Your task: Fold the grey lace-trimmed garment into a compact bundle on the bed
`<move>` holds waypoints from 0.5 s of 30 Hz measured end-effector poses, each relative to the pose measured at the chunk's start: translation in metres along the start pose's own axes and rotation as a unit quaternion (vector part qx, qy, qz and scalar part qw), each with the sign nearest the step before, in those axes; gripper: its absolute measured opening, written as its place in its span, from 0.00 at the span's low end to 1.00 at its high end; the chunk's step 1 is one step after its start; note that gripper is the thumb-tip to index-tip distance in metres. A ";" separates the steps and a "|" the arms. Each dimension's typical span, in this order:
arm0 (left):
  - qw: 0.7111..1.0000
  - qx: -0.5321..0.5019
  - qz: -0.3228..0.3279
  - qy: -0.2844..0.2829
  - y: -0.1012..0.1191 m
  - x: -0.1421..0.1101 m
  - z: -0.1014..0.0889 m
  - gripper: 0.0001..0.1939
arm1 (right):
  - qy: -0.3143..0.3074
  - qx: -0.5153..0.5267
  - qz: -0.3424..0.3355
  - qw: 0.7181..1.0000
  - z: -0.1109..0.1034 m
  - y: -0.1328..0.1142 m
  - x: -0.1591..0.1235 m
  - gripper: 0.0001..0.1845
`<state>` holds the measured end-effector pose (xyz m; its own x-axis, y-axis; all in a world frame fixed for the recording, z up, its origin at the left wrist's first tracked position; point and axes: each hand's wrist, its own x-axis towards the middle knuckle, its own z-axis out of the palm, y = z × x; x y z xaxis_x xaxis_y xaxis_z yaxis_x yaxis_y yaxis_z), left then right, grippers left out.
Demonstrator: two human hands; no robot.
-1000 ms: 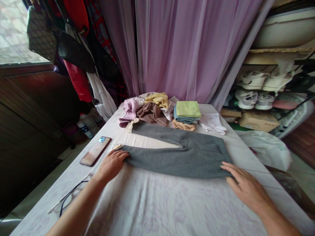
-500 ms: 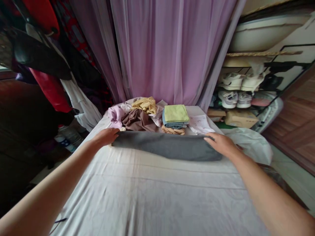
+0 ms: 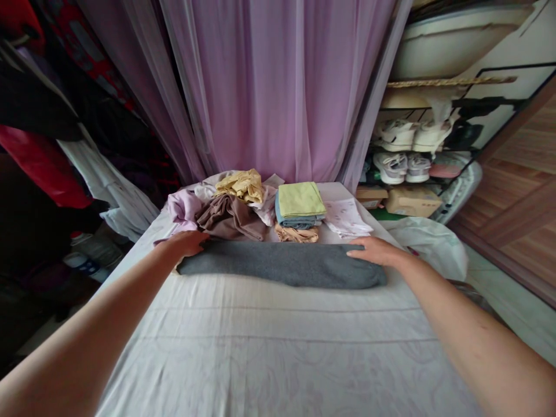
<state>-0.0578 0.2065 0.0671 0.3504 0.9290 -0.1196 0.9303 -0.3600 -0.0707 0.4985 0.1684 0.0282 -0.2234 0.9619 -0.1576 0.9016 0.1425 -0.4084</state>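
Two open hands lie palm-down on a long folded band of grey fleece [image 3: 282, 265], which sits across the bed sheet [image 3: 260, 347] towards the far end of the bed. The left hand [image 3: 185, 243] rests on the band's left end with its fingers spread, not gripping. The right hand [image 3: 377, 250] lies flat on the right end, fingers pointing inward, with no pinch either. Even pressure from both palms, with the long edges kept in line, would suit this fold best. Just beyond the fleece lie a tan cloth [image 3: 296, 234], a folded green-and-blue stack [image 3: 299, 202], a heap of yellow, brown and lilac clothes [image 3: 230, 215] and a white printed cloth [image 3: 346, 218]. The tan cloth sits nearly against the band and could catch its far edge. A white plastic bag [image 3: 430, 246] sits off the bed's right side, below a shoe rack [image 3: 402, 152].
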 end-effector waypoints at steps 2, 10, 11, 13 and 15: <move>0.998 0.034 -0.008 -0.056 0.008 -0.002 -0.005 0.24 | -0.036 0.014 0.006 0.999 -0.008 -0.008 -0.004 0.16; 0.989 0.139 0.030 -0.026 0.026 -0.012 -0.012 0.18 | -0.007 -0.014 -0.036 0.999 -0.027 -0.033 -0.033 0.12; 0.988 0.145 0.043 -0.002 0.026 -0.016 -0.011 0.18 | 0.005 -0.023 -0.038 0.999 -0.027 -0.034 -0.036 0.12; 0.984 0.152 0.069 0.066 0.026 -0.027 -0.012 0.18 | 0.037 -0.039 -0.047 0.997 -0.027 -0.035 -0.039 0.14; 0.976 0.150 0.090 0.126 0.025 -0.040 -0.018 0.18 | 0.068 -0.054 -0.050 0.995 -0.029 -0.037 -0.041 0.16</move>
<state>-0.0463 0.1614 0.0879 0.5562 0.8263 0.0889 0.7906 -0.4931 -0.3629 0.4851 0.1301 0.0758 -0.2682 0.9634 0.0060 0.9133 0.2562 -0.3165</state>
